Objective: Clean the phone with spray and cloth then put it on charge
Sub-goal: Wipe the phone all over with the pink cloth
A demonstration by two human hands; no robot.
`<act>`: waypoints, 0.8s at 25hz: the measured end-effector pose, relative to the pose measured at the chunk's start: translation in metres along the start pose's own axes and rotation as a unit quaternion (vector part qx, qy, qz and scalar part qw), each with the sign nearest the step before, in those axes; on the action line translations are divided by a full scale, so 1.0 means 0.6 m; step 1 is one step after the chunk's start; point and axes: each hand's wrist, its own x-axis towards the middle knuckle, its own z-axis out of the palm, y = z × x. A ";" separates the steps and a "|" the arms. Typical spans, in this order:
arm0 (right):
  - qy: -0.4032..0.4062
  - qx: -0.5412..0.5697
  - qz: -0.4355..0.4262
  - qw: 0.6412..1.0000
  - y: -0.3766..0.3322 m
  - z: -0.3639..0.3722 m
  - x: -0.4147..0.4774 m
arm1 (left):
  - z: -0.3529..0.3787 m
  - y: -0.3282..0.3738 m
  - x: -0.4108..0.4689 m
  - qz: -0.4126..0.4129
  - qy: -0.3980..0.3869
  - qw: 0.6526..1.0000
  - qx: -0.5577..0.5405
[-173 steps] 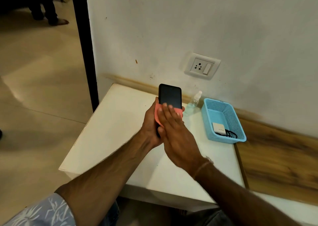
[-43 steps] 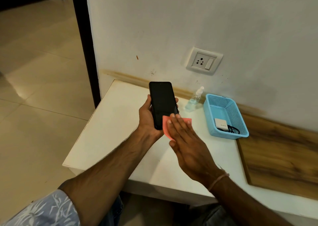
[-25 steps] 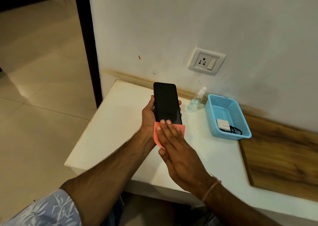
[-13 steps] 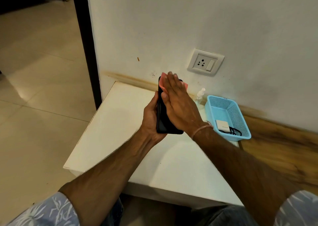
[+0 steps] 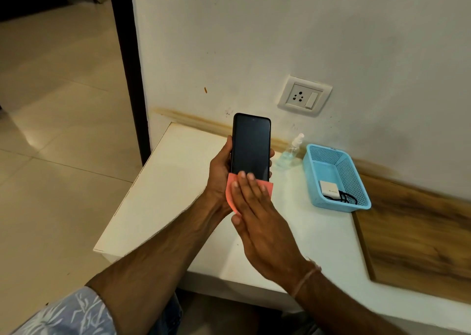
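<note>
left hand (image 5: 219, 174) grips the phone (image 5: 251, 147) upright — right hand (image 5: 257, 213), fingers flat, presses the pink cloth (image 5: 230, 190) against the screen's lower end.

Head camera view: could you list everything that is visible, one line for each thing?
phone: one, black, upright in the left grip
cloth: one, pink, pressed on the phone's lower end
spray bottle: one, clear, on the table by the wall
basket: one, light blue, right of the spray bottle
charger: one, white with black cable, inside the basket
wall socket: one, white, above the table
table: one, white, against the wall
wood panel: one, brown, right of the table
left grip: one, holds the phone
right grip: one, flat fingers press the cloth
</note>
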 end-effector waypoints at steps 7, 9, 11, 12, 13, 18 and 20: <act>0.015 0.015 -0.033 0.999 0.033 -0.031 0.062 | -0.006 0.005 0.007 0.026 -0.013 1.000 -0.007; 0.041 0.033 -0.001 0.999 0.042 -0.049 0.115 | -0.004 0.000 0.009 0.049 -0.008 0.999 -0.023; 0.061 0.044 0.034 0.997 0.050 -0.062 0.163 | -0.001 -0.007 0.009 0.062 -0.012 0.997 -0.037; 0.067 0.050 0.052 0.995 0.053 -0.066 0.181 | -0.001 -0.009 0.010 0.064 -0.004 0.997 -0.036; 0.071 0.057 0.068 0.994 0.055 -0.068 0.194 | -0.001 -0.010 0.009 0.066 0.006 0.997 -0.033; 0.094 0.042 0.085 0.991 0.040 -0.047 0.168 | 0.000 -0.018 0.007 0.068 0.007 0.997 -0.037; 0.075 0.038 0.079 0.993 0.036 -0.034 0.132 | 0.001 -0.017 0.008 0.061 0.011 0.998 -0.026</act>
